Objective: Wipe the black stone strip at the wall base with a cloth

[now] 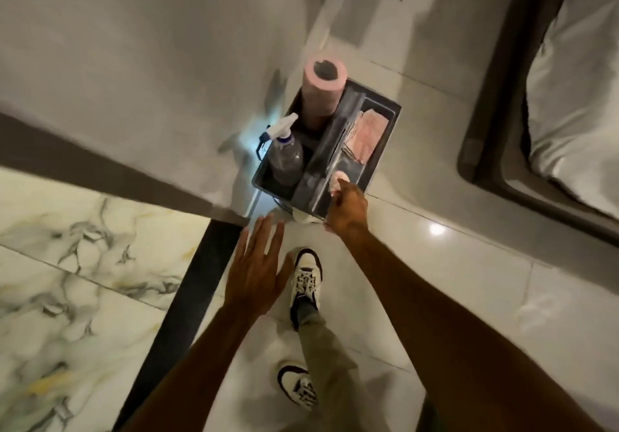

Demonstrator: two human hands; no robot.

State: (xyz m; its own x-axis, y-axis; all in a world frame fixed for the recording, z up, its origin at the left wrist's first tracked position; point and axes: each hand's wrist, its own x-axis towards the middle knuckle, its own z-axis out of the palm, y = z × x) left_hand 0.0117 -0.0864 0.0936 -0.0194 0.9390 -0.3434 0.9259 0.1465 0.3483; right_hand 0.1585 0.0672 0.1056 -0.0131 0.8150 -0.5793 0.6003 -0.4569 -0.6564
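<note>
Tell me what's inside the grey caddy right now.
The caddy holds a pink roll, a spray bottle and a pink cloth. The right hand covers its near corner.

Glossy floor tiles [452, 264], polished black stone strip [187, 297], seemingly plastic caddy [385, 143], cloth [363, 136].

Pale glossy floor tiles [452, 264] with thin grout lines, a small bright lamp reflection [437, 229] on one tile. At left, a plain light wall [134, 46], and below it a white marble surface [67, 264] with grey and yellowish veins. At right, a dark brown bed frame [495, 130] with white bedding [576, 113]. Dim, warm indoor light.
</note>
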